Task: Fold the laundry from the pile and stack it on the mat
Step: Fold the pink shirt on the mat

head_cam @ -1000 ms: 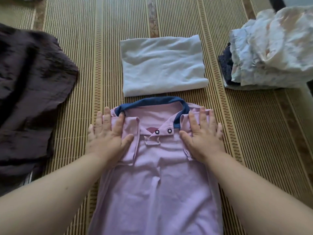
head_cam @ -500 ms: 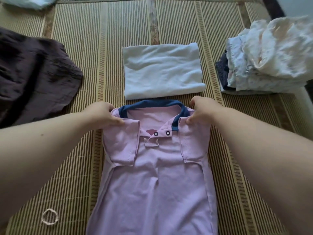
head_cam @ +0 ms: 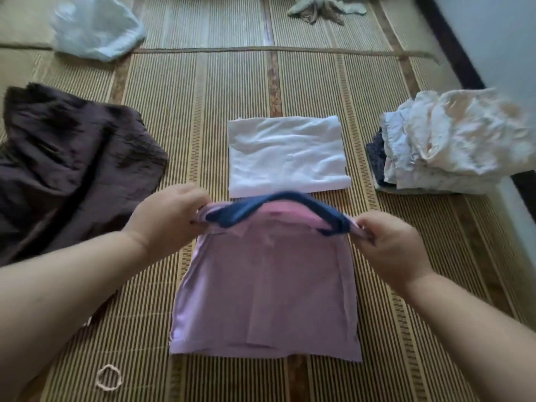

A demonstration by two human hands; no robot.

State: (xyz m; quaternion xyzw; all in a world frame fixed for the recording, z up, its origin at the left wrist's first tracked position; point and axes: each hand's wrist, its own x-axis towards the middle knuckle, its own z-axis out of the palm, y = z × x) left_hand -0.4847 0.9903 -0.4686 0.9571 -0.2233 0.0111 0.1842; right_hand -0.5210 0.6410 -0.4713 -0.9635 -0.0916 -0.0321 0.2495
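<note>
A pink polo shirt (head_cam: 266, 297) with a dark blue collar lies in front of me on the striped woven mat (head_cam: 188, 117). My left hand (head_cam: 171, 216) grips its left shoulder corner and my right hand (head_cam: 388, 242) pinches the right one. The collar end is lifted off the mat and pulled toward me, while the hem stays flat. Just beyond it lies a folded white garment (head_cam: 287, 155). A dark brown garment (head_cam: 69, 166) is spread at the left.
A stack of pale folded clothes (head_cam: 452, 140) sits at the right beside a wall edge. A light blue cloth (head_cam: 95, 24) and a beige rag (head_cam: 324, 8) lie at the far end. A small hair band (head_cam: 108, 377) lies near my left forearm.
My hands went from pressing flat on the shoulders to gripping them. They have now lifted the collar end and drawn it back over the shirt's body.
</note>
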